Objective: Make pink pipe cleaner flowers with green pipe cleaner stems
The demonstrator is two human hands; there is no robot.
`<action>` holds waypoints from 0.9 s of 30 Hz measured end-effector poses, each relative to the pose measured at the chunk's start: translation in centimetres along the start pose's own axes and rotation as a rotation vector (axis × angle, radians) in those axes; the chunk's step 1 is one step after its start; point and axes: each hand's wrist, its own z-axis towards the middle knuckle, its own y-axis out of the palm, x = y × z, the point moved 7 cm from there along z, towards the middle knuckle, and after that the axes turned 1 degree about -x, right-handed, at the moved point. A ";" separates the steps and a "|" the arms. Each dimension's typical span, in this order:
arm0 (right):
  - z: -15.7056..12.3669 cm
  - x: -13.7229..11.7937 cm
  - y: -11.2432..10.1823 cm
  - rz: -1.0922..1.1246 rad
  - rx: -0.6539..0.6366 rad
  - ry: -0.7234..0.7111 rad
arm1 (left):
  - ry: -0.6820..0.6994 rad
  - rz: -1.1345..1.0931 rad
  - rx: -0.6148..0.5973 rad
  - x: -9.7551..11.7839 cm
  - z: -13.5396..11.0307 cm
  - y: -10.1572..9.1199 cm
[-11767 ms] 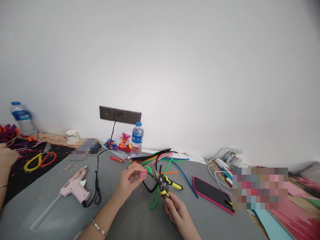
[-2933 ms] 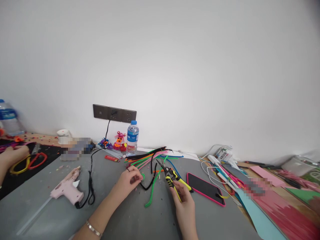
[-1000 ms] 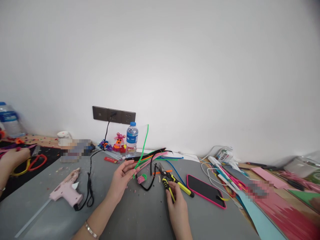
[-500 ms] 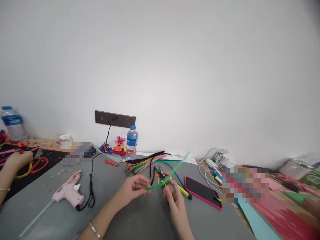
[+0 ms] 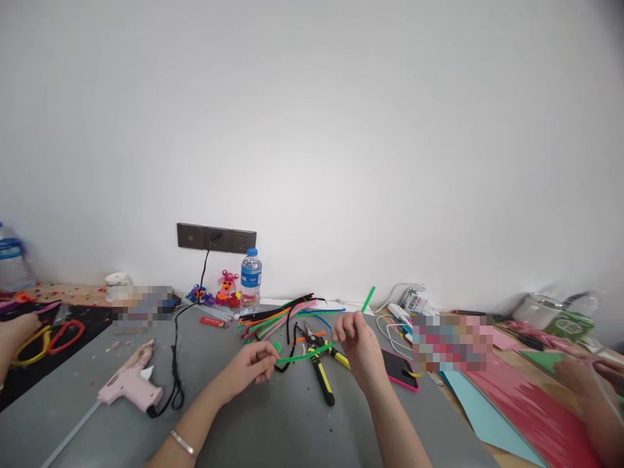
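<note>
A green pipe cleaner (image 5: 307, 355) stretches between my two hands above the grey mat. My left hand (image 5: 253, 365) pinches it near one end, where a small curl rises beside the fingertips. My right hand (image 5: 359, 344) grips it farther along, and a straight end sticks up past the fingers. Yellow-and-black pliers (image 5: 322, 376) lie on the mat between my hands, handles spread. Behind them is a pile of pipe cleaners (image 5: 277, 317) in several colours. A phone (image 5: 402, 372) with a pink case is partly hidden behind my right hand.
A pink glue gun (image 5: 130, 387) with its black cord lies at left. Near the wall stand a water bottle (image 5: 251, 283) and small colourful figures (image 5: 227, 289). Coloured sheets (image 5: 517, 396) are at right. Other people's hands show at the left (image 5: 18, 338) and right (image 5: 587, 390) edges.
My right hand has moved up and right along the pipe cleaner, away from the pliers, whose handles now show fully. A curl shows by my left hand. The view has shifted slightly right.
</note>
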 end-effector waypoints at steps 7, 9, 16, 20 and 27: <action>0.5 3.1 6.1 -0.578 -0.249 -0.175 | 0.112 -0.142 0.366 -0.1 0.2 -3.9; 0.2 4.7 8.4 -0.619 -0.350 -0.198 | 0.147 -0.083 0.392 0.0 0.2 -4.5; -0.7 10.3 8.8 -0.452 -0.305 -0.074 | 0.109 0.051 0.398 -0.3 0.2 -4.7; -1.3 10.7 8.6 -0.402 -0.382 -0.054 | 0.180 0.048 0.488 0.4 -0.3 -5.3; -2.0 10.3 9.6 -0.342 -0.483 -0.003 | 0.149 -0.212 0.562 0.1 -0.6 -5.6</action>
